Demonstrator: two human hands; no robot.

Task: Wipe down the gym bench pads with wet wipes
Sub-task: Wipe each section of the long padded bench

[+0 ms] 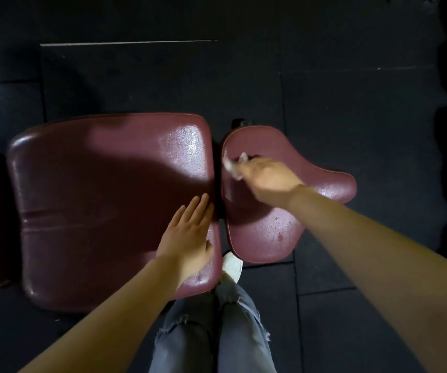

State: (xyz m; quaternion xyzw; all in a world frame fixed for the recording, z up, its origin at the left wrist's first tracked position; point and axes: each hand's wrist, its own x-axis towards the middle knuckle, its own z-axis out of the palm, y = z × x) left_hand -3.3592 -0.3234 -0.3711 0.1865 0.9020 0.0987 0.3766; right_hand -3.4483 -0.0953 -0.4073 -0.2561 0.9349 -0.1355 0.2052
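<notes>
Right hand [266, 181] clamps a wet wipe [234, 164] on the seat pad [270, 230]; left hand [190, 238] lies flat, grip apart.

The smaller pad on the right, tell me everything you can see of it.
The smaller pad is dark red, glossy vinyl by its look, with a rounded, lobed outline. It sits just right of the large pad, a narrow gap between them. Its surface shows wet-looking sheen and speckles. The right hand presses a crumpled white wipe onto its far part.
</notes>
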